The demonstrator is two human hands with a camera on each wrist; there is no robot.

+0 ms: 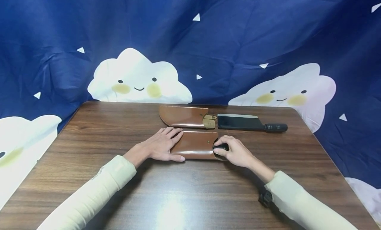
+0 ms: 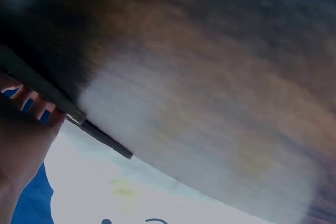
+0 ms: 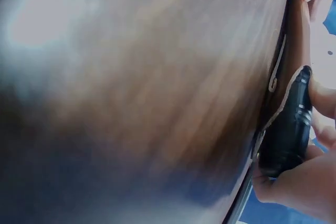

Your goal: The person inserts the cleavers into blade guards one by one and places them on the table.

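Note:
A brown leather knife sheath (image 1: 196, 145) lies across the middle of the table. My left hand (image 1: 162, 145) rests on its left end, fingers extended and spread, thumb along the near edge. At the sheath's right end my right hand (image 1: 236, 152) grips the black handle of a knife (image 3: 287, 132) between thumb and fingers. The knife's blade does not show; the handle sits right against the sheath's mouth, its black end (image 1: 224, 146) partly covered by my fingers. In the left wrist view the left hand's fingers (image 2: 39, 107) touch the dark edge of the sheath.
Behind lies a second brown sheath (image 1: 184, 117) with its strap unfastened to the right. Beside that strap is a bare cleaver (image 1: 239, 122), black handle pointing right. The wooden table (image 1: 89, 134) ends at a blue cloud-print curtain (image 1: 214, 41).

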